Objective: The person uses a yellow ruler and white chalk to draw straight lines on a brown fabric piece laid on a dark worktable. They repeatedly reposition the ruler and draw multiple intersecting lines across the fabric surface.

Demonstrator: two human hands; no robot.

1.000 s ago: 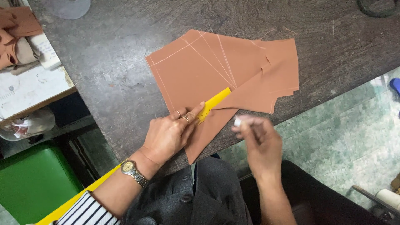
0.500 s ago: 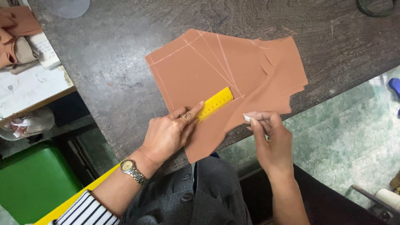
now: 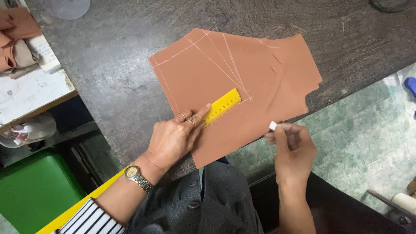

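Observation:
A flat piece of terracotta-brown fabric [image 3: 225,73] lies on the dark table [image 3: 121,60], marked with several pale chalk lines; its lower part hangs over the near edge. My left hand [image 3: 175,138] presses a long yellow ruler [image 3: 223,105] down on the fabric, fingers spread along it. The ruler runs back under my wrist toward the lower left. My right hand [image 3: 292,149] hovers just off the table's near edge, pinching a small white piece of chalk [image 3: 273,126] between thumb and fingertips, a little to the right of the ruler's tip.
A green stool [image 3: 34,190] stands at the lower left. A white bench [image 3: 30,91] with folded brown cloth [image 3: 15,39] is at the far left. Green tiled floor [image 3: 368,130] lies to the right. A clear plastic item [image 3: 67,6] sits at the table's far edge.
The ruler has slid up and right across the fabric under my left hand. My right hand with the chalk has moved right and slightly down, off the fabric's edge.

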